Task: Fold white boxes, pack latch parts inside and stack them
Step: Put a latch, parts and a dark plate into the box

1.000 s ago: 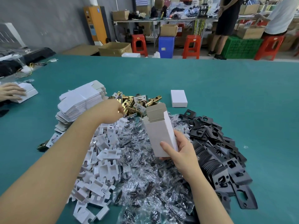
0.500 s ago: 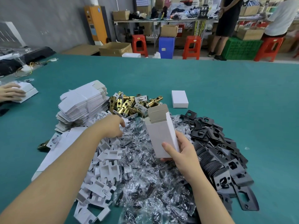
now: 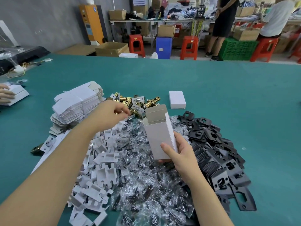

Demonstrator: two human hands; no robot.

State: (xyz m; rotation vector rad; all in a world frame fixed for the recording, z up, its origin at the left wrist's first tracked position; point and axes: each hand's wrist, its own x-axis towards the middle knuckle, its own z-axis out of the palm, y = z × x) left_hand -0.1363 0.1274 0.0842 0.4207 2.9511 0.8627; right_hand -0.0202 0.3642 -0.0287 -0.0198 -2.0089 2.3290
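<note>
Teal table [image 3: 228, 95] bears flat cartons [image 3: 76, 103], latches [image 3: 135, 101], black plates [image 3: 216, 152].

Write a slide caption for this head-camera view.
Right hand holds an open white box; left hand reaches toward brass latches.

free: bare green table [image 3: 211, 88] far and right | blocked: flat box stack [image 3: 76, 105], brass latches [image 3: 135, 103], black plates [image 3: 216, 154]

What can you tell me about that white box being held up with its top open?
The white box is a tall, narrow carton of thin card, white outside and greyish-brown inside. Its top flaps stand open and it tilts slightly away. The right hand grips its lower end, thumb across the front, holding it above the pile of clear plastic bags.
</note>
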